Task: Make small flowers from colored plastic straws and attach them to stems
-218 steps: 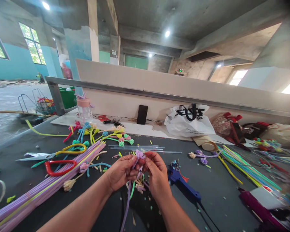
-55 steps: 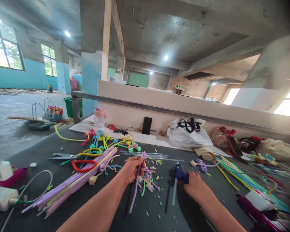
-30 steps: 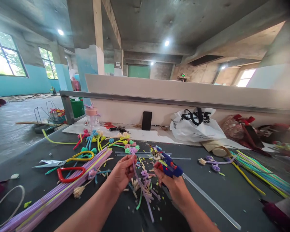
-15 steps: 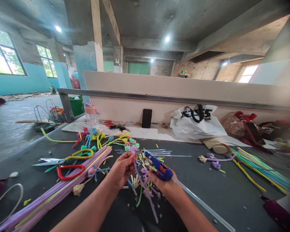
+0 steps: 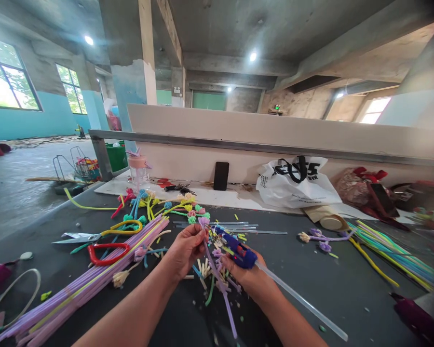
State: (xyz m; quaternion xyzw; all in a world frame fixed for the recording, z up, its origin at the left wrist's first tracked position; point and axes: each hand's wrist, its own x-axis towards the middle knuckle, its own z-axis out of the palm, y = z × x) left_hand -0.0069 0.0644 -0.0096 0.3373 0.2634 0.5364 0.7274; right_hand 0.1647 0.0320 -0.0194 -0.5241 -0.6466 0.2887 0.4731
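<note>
**Steadying with one side, aiming with the other**

The left grip [image 5: 185,248] is pinching a fuzzy lilac craft stem [image 5: 228,308], thumb against fingers, just below its bunched, petal-like lilac head [image 5: 204,222]. The stem's free length is trailing down from that grip. Opposite, the right grip [image 5: 248,277] is clamping round a dark blue plastic glue gun [image 5: 242,251]; its trigger finger is not showing clearly. The nozzle is pointing at the head's right side; whether it is touching, I cannot tell. A long translucent glue stick [image 5: 307,303] is jutting from the gun's rear, past the right wrist.

Doing this well is probably calling for a still, low pinch, with bare fingertips sitting clear of the likely hot tip, and a small, exact dab. The jutting stick is perhaps making the gun tail-heavy, so a firm right wrist should help.

Beneath both grips, cut pastel fuzzy scraps [image 5: 204,266] are littering the black counter [image 5: 296,255].
</note>
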